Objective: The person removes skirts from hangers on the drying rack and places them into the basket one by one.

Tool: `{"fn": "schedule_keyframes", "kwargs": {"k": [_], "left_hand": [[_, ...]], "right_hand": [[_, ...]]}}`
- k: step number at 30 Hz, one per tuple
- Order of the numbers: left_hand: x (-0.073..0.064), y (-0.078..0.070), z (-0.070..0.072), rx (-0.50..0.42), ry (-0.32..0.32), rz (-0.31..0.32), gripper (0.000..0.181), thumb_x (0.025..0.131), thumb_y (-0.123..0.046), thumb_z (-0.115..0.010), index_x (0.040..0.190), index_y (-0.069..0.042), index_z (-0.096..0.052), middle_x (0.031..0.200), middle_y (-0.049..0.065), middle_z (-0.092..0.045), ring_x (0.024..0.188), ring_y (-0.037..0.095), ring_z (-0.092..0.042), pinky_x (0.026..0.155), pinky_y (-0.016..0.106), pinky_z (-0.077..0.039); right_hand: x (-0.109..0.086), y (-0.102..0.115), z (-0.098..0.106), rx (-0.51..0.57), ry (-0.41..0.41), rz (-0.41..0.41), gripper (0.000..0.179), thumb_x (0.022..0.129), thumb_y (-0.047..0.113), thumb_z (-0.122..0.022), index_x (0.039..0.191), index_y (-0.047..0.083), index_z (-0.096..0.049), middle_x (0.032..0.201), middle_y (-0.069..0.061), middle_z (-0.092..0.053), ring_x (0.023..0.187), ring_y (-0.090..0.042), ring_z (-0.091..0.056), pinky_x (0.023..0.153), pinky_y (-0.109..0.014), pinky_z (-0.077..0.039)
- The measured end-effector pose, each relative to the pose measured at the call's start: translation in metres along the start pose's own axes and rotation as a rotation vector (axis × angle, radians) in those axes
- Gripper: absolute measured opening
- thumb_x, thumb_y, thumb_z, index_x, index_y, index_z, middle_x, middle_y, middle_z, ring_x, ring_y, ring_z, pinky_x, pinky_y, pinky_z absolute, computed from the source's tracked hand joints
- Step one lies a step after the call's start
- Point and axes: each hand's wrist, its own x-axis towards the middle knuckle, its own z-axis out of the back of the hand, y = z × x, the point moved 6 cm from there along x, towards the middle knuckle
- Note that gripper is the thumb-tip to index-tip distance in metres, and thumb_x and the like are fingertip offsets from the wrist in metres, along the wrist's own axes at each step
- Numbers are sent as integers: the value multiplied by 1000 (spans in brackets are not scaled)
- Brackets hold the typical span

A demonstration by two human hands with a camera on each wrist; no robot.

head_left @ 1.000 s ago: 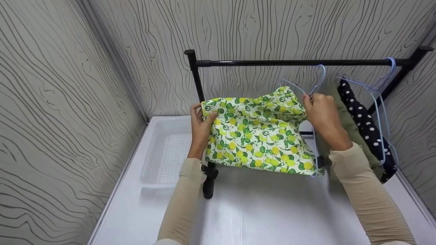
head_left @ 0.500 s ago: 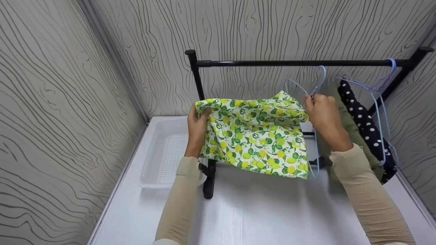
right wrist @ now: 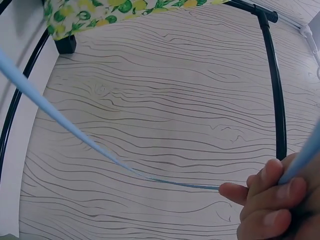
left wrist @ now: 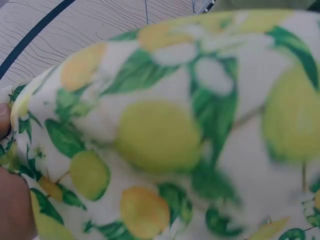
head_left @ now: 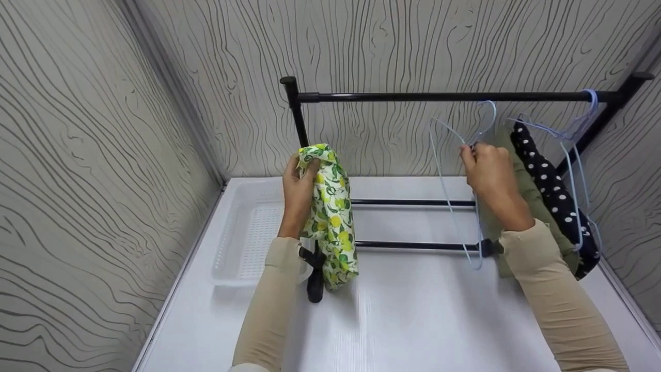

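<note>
My left hand [head_left: 298,191] pinches a lemon-print cloth [head_left: 336,222] by its top corner, thumb in front. The cloth hangs narrow and folded beside the rack's left post. It fills most of the left wrist view, where the lemon print [left wrist: 157,135] is blurred by closeness. In the head view my right hand [head_left: 493,178] grips a light blue hanger [head_left: 475,266] just below its hook. That hook is close under the black rail, and the hanger's frame is bare. Fingers [right wrist: 272,200] curl round the blue hanger [right wrist: 65,122] in the right wrist view.
The black clothes rack's rail [head_left: 392,97] runs across the back. Further hangers [head_left: 591,103] hang at its right end, beside olive-green cloth [head_left: 542,206] and black polka-dot cloth [head_left: 555,191]. A white perforated basket [head_left: 232,232] stands at the left on the white table [head_left: 413,320].
The lemon-print cloth has swung away from the hanger and folded toward my left hand, which shifted slightly left. My right hand stays nearly still with the hanger.
</note>
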Motion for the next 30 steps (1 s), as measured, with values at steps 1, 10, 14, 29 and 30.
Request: {"fn": "schedule_keyframes", "kwargs": {"k": [1, 10, 14, 29, 30], "left_hand": [[0, -1, 1, -21, -6, 2, 44, 108, -30, -66, 149, -19, -56, 125, 9, -69, 102, 19, -72, 83, 32, -62], [5, -14, 7, -86, -31, -10, 45, 108, -29, -67, 148, -17, -55, 122, 11, -71, 103, 20, -73, 85, 33, -63], [5, -19, 11, -91, -30, -15, 43, 107, -29, -67, 147, -17, -56, 121, 10, -71, 102, 20, -73, 85, 33, -62], [10, -39, 53, -109, -130, -39, 52, 106, -26, -69, 154, -13, -52, 126, 11, -71, 106, 22, -74, 89, 35, -63], [10, -40, 56, -106, -128, -40, 53, 106, -26, -69, 154, -12, -51, 126, 12, -70, 107, 22, -74, 90, 35, -63]], "right_hand": [[0, 0, 0, 8, 8, -10, 48, 114, 26, -50, 83, -6, -66, 61, -9, -56, 51, -17, -48, 42, -26, -33], [-1, -1, -5, 127, 29, -75, 52, 113, 39, -53, 99, -6, -73, 61, -8, -64, 44, -8, -50, 37, -21, -36], [1, 0, -7, 190, 17, -62, 53, 112, 43, -53, 97, -4, -72, 60, -4, -63, 40, -4, -48, 35, -21, -36], [1, 12, -19, 287, 31, 11, 40, 114, 26, -48, 109, -7, -71, 68, -18, -66, 30, -6, -44, 31, -23, -37], [1, 13, -19, 292, 31, 15, 39, 114, 25, -49, 109, -7, -71, 68, -18, -66, 30, -6, -44, 31, -23, -37]]}}
